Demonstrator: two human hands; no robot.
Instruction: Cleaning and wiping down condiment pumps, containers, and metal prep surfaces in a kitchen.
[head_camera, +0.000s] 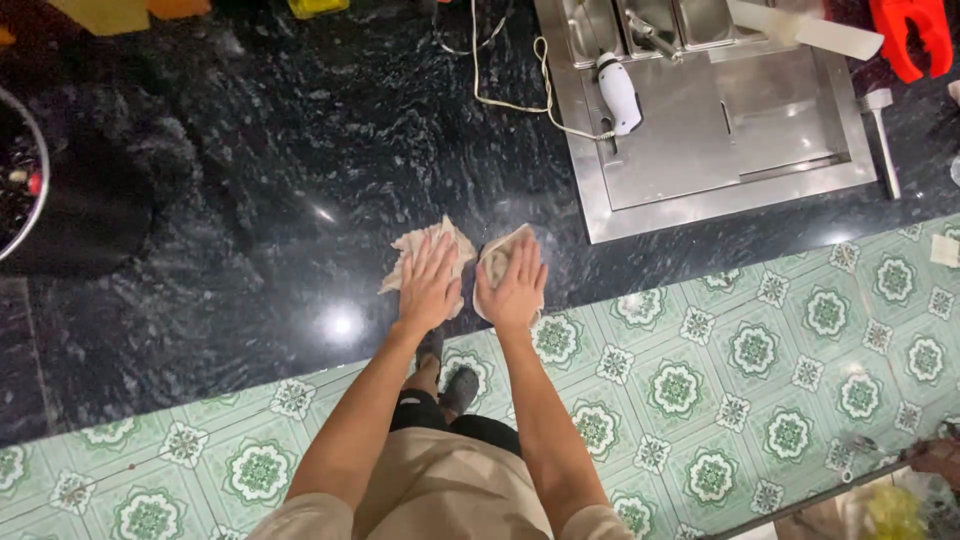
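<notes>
My left hand (428, 283) lay flat, fingers spread, pressing down on a beige cloth (412, 252) that stuck out above and to the left of it. My right hand (514, 287) lay just beside it, equally flat and open, on a second cloth (497, 258) bunched under the palm. Neither hand gripped anything; both only pressed. Both cloths sat on the black counter (250, 200) near its front edge. The stone around my hands shone, but I could not tell wiped parts from unwiped ones, so most of the surface looked left to cover. Well above my right hand stood a steel tray (700, 140) with a white tool (618, 92).
</notes>
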